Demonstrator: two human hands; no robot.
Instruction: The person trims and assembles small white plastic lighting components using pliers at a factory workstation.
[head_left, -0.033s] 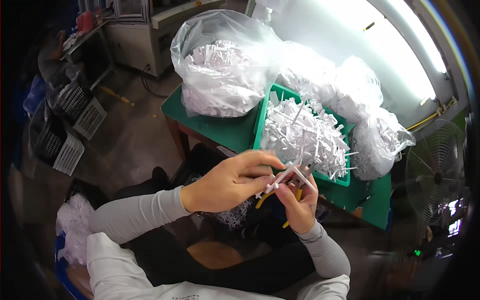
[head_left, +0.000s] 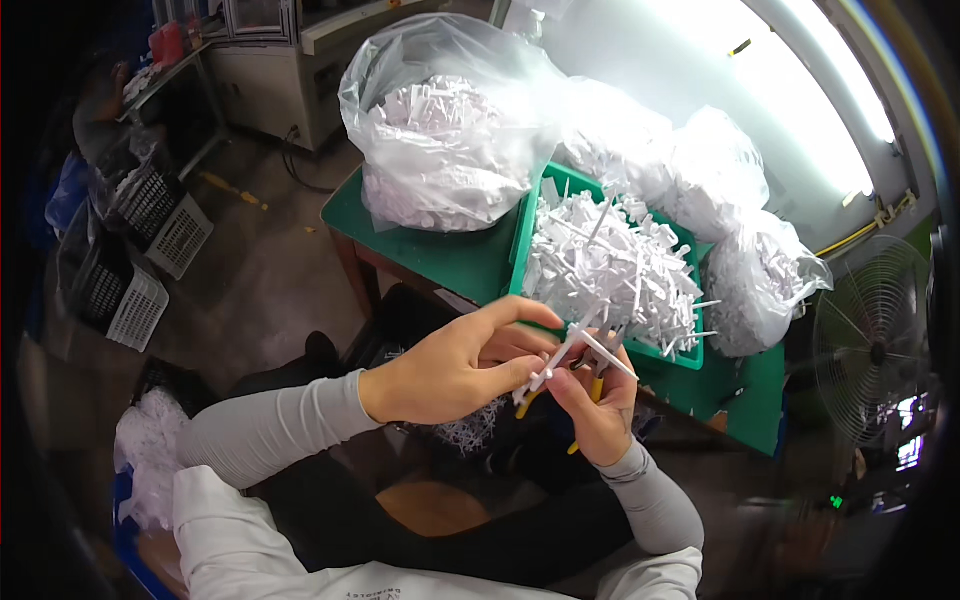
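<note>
The person wore a white top with loose, wide sleeve ends and small dark printed lettering across its lower front. Out of it ran close-fitting light grey arm coverings, the left sleeve and the right sleeve, both creased crosswise and seamed at the cuff. The left hand and right hand were ungloved. Plain black trousers covered the legs

Cannot see the whole of the pliers, partly covered by the right hand, or of the white scraps partly behind the left hand. Cannot make out the person in the dim, blurred upper left, or follow the white shirt past the lower edge.
</note>
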